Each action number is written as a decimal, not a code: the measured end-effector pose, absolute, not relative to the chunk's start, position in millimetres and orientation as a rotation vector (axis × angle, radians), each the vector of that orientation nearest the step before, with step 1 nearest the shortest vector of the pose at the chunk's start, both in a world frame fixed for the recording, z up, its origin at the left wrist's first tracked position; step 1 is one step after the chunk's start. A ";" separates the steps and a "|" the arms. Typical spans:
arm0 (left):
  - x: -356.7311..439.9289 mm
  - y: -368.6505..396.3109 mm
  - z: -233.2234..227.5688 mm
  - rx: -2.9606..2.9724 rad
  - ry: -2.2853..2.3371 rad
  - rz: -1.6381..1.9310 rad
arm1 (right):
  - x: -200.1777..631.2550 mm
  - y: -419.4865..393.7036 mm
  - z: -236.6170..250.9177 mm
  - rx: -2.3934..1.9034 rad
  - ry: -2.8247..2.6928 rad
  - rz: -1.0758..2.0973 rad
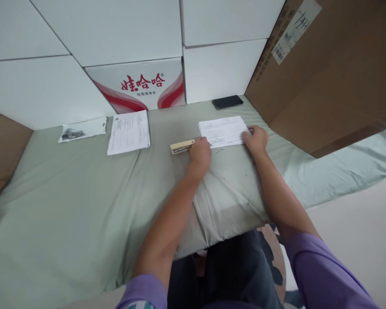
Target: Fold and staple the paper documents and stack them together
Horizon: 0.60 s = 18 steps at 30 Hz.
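Left hand is curled around one end of a cream stapler, its knuckles at the near left corner of some printed sheets; whether it also grips the paper is hidden. At the sheets' right edge, the right hand has its thumb on the paper and its fingers bent beside it, though I cannot tell if they pinch it. The sheets lie flat on a desk covered in wrinkled pale green cloth. Just beyond them is a dark phone, near the white boxes walling off the back, among them a carton with red lettering. A large brown carton closes in the right side, beyond the right hand, and another brown box stands at far left. Left of the stapler, well apart from it, lies a second paper stack, with a clear-fronted packet of dark items just beside it. Nothing stands between the hands and the sheets.
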<state>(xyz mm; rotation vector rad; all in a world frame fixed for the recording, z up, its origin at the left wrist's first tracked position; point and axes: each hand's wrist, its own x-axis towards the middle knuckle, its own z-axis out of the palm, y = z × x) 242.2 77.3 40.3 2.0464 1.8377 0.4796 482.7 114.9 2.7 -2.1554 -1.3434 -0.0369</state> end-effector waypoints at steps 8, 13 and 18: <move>195.2 70.8 96.5 2.164 1.735 0.926 | 477.3 102.0 19.3 -1.798 -1.274 -0.270; 64.9 87.0 104.2 2.255 1.869 1.062 | 407.9 65.0 52.3 -1.385 -1.618 -0.275; -37.1 92.3 43.8 2.395 1.871 0.597 | 282.1 -11.1 64.9 -0.682 -2.258 -0.104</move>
